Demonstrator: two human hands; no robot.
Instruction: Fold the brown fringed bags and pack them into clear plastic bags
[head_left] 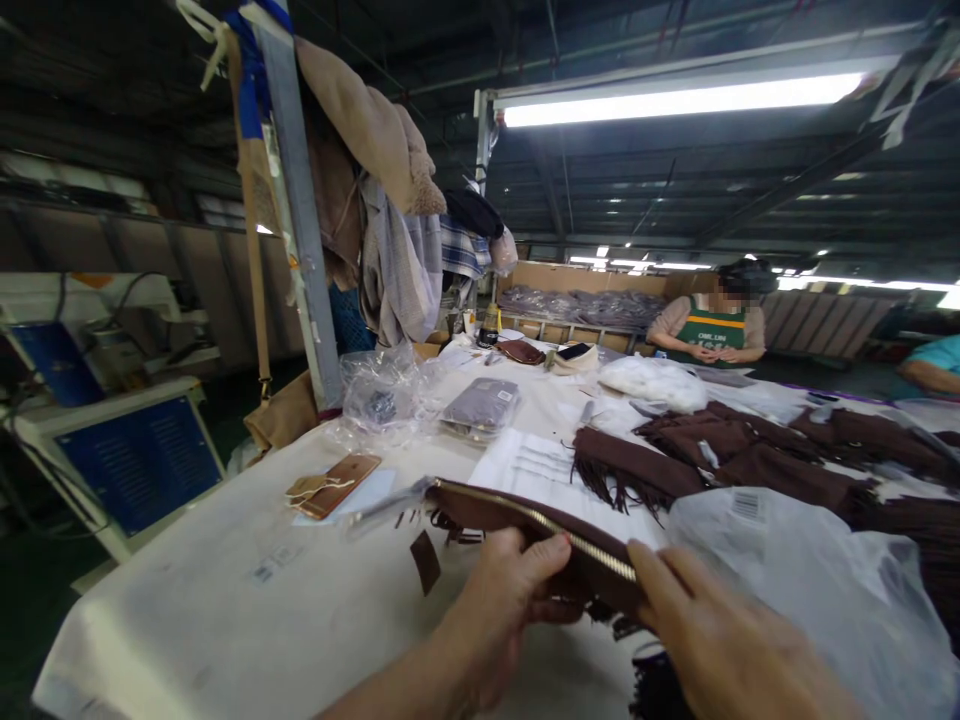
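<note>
Brown fringed pouch [525,525], zip edge up, held above the worktop [225,600] between left hand [510,600] and right hand [720,640], both clasping it; best kept level, fringe hanging clear, beside clear plastic bag [810,590].

Dark brown fringed pouch [525,535], gold zipper along its top edge; held level just above the table; tag dangling beneath.
</note>
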